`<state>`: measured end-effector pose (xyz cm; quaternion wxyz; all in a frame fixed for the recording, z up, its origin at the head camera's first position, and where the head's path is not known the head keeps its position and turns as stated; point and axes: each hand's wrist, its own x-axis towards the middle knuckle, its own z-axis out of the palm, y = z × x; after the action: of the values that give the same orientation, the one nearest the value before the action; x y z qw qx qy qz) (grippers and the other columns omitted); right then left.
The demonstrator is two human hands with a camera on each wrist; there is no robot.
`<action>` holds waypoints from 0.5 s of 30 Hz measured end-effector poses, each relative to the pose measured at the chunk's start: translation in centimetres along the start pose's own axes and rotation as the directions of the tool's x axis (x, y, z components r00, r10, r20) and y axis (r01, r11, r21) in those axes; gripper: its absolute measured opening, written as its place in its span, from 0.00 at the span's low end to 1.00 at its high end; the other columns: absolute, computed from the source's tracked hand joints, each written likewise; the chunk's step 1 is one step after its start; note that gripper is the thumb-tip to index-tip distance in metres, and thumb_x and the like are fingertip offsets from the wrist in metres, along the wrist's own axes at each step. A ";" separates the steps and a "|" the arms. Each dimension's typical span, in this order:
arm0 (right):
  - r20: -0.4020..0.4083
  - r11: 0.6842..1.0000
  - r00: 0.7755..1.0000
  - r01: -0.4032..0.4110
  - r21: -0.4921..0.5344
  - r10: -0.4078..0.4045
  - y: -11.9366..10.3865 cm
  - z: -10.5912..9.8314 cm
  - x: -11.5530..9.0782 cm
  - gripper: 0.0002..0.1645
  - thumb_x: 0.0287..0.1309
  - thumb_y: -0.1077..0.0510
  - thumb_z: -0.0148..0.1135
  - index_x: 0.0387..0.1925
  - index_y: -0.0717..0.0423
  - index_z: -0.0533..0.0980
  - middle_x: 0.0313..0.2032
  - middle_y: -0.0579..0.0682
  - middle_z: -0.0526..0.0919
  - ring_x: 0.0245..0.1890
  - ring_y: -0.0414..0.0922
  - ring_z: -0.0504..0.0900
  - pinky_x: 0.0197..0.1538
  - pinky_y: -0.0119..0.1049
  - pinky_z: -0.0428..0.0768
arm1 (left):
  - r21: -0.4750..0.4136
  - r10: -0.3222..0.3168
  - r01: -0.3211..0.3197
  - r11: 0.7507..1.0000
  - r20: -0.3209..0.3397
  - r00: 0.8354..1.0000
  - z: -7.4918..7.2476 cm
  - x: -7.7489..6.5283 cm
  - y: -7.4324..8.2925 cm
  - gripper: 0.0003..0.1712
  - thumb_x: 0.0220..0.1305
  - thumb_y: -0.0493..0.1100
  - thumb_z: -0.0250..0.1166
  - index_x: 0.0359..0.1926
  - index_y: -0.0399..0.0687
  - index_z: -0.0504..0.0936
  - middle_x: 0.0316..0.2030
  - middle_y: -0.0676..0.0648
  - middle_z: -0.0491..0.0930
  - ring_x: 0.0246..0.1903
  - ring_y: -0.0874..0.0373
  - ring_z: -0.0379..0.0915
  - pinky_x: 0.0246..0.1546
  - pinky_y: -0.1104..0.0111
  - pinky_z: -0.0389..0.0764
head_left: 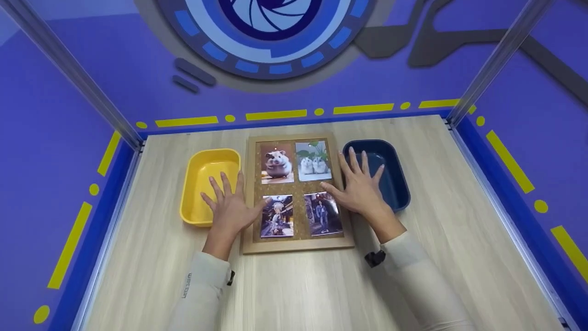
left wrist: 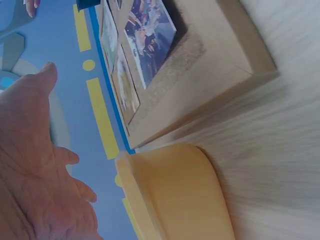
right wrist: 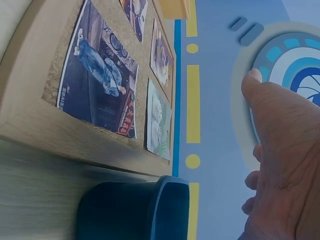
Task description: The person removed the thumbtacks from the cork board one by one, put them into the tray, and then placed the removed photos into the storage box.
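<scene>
A wood-framed cork board (head_left: pixel 298 188) lies on the table with pictures fixed to it in two rows. At its top are a photo of one hamster (head_left: pixel 277 163) and a photo of two small furry animals (head_left: pixel 313 162). Below them sit a picture of a pale-haired figure (head_left: pixel 277 216) and a picture of a figure in blue (head_left: pixel 323 214). My left hand (head_left: pixel 229 209), fingers spread and holding nothing, hovers over the board's left edge and the yellow bin (head_left: pixel 186 202). Likewise spread, my right hand (head_left: pixel 360 188) hangs above the board's right edge and the dark blue bin (head_left: pixel 400 184).
The bins flank the board on the pale wooden table (head_left: pixel 294 289). Purple-blue panels with yellow marks (head_left: pixel 275 115) enclose the back and sides. Metal posts (head_left: pixel 487 69) stand at the rear corners. Dark straps (head_left: pixel 375 258) show at both sleeves.
</scene>
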<state>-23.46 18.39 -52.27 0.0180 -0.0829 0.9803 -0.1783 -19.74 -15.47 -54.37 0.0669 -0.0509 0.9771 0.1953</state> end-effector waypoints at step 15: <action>0.016 0.999 1.000 0.000 0.033 -0.001 -0.6 0.7 0.0 0.60 0.70 0.23 0.54 0.88 0.38 0.38 0.88 0.55 0.35 0.88 0.65 0.33 0.78 0.82 0.31 | 0.031 0.088 -0.084 0.996 -0.153 0.984 1.2 -0.6 0.9 0.54 0.71 0.66 0.64 0.85 0.46 0.55 0.86 0.32 0.44 0.86 0.31 0.25 0.83 0.31 0.36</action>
<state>-23.28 17.62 -52.75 0.0272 -0.0843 0.9771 -0.1937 -19.09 -14.17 -55.06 -0.0169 -0.0227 0.9830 0.1814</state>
